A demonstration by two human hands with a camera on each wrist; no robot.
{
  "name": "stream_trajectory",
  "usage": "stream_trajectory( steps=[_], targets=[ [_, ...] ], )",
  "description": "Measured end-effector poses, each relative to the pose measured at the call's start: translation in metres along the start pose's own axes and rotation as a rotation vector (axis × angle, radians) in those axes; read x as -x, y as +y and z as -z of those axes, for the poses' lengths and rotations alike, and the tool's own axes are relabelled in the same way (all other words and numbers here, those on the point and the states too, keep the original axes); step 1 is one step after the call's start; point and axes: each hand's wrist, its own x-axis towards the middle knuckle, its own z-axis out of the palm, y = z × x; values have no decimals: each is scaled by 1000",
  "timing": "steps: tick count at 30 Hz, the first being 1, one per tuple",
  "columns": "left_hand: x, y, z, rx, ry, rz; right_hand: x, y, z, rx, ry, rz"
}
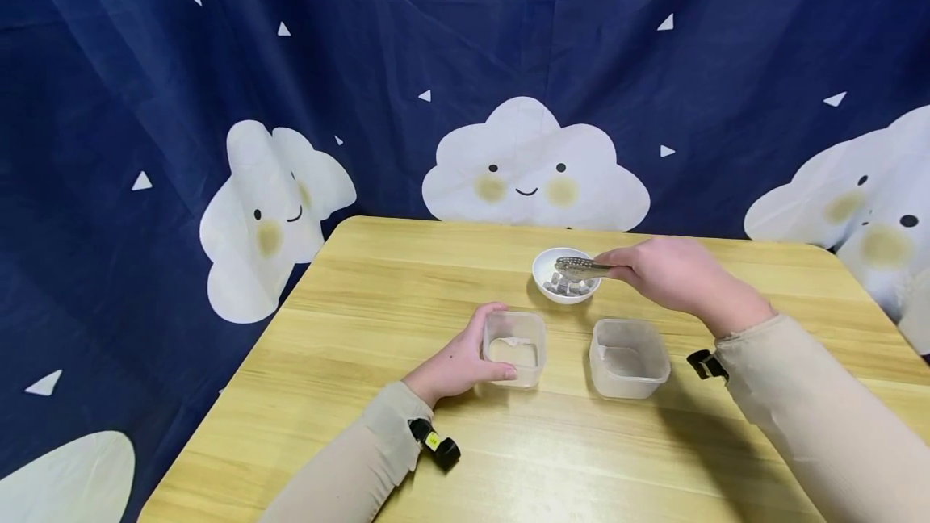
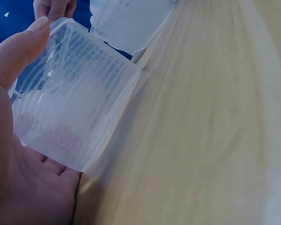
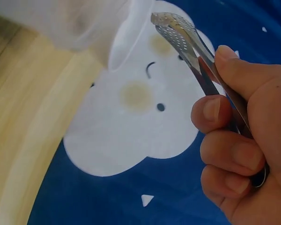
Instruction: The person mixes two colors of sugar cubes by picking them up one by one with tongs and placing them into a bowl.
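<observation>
My left hand (image 1: 465, 352) grips a clear square plastic container (image 1: 536, 349) from its left side, the thumb along the near wall. In the left wrist view, ridged lines show on the container's wall. My right hand (image 1: 672, 273) holds metal tongs (image 3: 199, 65) with perforated tips over a white bowl (image 1: 539, 273). Several small grey cubes (image 1: 570, 287) lie in that bowl. In the right wrist view the tong tips are close together, with a small pale brownish bit at their end.
A second clear square container (image 1: 630, 386) stands right of the held one, in front of the bowl. All stand on a light wooden table (image 1: 349, 329). Behind the table's far edge hangs a dark blue curtain (image 1: 378, 39) with white clouds.
</observation>
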Motion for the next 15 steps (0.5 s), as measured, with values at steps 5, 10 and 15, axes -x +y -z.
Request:
stream_trajectory(
  steps=[5,10,15],
  targets=[
    [-1,-5,-1,-14,5,-2,-1,9,-4,11,-51,-48],
    [-1,-6,0,-28,6,-9,-8,17,-10,-10,-83,-74],
    [-2,-8,0,-18,-1,-21,-16,23,-17,-14,-113,-86]
  ],
)
